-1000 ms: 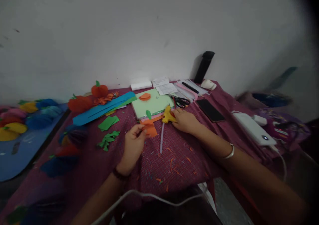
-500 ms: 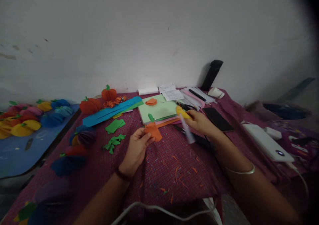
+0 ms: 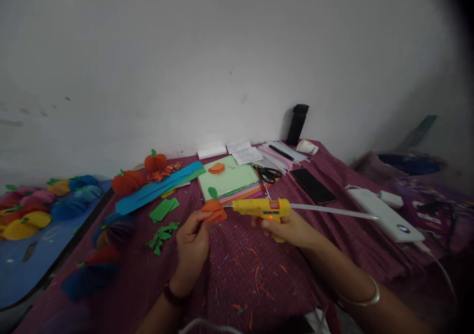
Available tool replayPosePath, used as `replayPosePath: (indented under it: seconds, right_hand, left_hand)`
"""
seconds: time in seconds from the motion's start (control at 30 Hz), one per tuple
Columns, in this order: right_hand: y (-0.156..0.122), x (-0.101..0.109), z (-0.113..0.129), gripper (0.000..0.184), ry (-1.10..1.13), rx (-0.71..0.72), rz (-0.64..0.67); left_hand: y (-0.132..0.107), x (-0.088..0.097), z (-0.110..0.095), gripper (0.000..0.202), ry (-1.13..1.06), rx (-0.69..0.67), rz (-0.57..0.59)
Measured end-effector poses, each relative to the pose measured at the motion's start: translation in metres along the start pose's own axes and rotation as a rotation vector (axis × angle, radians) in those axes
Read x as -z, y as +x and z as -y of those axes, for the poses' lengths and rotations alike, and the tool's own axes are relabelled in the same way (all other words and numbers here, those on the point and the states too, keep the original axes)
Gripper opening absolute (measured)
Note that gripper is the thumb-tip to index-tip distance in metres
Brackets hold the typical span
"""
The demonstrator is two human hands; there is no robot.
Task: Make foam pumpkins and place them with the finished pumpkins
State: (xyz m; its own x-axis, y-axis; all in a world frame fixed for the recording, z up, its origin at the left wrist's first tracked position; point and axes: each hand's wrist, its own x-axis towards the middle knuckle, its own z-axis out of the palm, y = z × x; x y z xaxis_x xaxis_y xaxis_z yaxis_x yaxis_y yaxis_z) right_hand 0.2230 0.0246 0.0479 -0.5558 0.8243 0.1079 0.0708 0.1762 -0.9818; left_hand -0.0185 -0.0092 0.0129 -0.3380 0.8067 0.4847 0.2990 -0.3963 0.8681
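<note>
My left hand (image 3: 192, 240) pinches a folded orange paper piece (image 3: 213, 209) with a small green leaf on top, held just above the maroon tablecloth (image 3: 237, 279). In my right hand (image 3: 289, 228) is a yellow hot glue gun (image 3: 261, 207), gripped by its handle. Its nozzle points left and sits right beside the orange paper. A clear glue stick (image 3: 333, 211) juts out of the gun's back toward the right.
A stack of coloured sheets (image 3: 229, 178), scissors (image 3: 269, 174), a black phone (image 3: 313, 186), a white power bank (image 3: 385, 208) and a dark bottle (image 3: 297, 123) lie beyond. Blue strips (image 3: 159, 187), green scraps (image 3: 162, 230) and paper pumpkins (image 3: 128, 182) are left.
My right hand picked the glue gun up from the table by the sheets and swung it level, nozzle toward the orange paper. My left hand kept its hold on the paper.
</note>
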Motion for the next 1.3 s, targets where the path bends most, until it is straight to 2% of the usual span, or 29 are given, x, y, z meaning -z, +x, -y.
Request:
replayPosePath:
  seconds: [0.23, 0.43, 0.7, 0.97, 1.07, 1.3]
  right_hand:
    - [0.004, -0.012, -0.004, 0.037, -0.124, 0.16, -0.071]
    - [0.002, -0.009, -0.01, 0.03, -0.301, 0.219, -0.092]
    - [-0.001, -0.01, 0.006, 0.03, -0.561, 0.194, -0.068]
    - [-0.002, -0.011, 0.004, 0.033, -0.575, 0.23, -0.123]
    - [-0.001, -0.01, 0.003, 0.035, -0.565, 0.229, -0.101]
    - [0.0, -0.007, 0.001, 0.036, -0.591, 0.252, -0.058]
  left_hand:
    - [-0.004, 0.0, 0.004, 0.008, 0.032, -0.013, 0.054]
    - [-0.004, 0.002, 0.001, 0.014, 0.091, -0.132, 0.065]
    - [-0.003, 0.002, -0.006, 0.015, 0.078, -0.146, 0.028]
    - [-0.007, 0.001, -0.004, 0.025, 0.207, -0.222, 0.119]
    - [-0.008, 0.002, -0.001, 0.026, 0.211, -0.259, 0.104]
    - [-0.005, 0.005, -0.005, 0.019, 0.111, -0.211, 0.029]
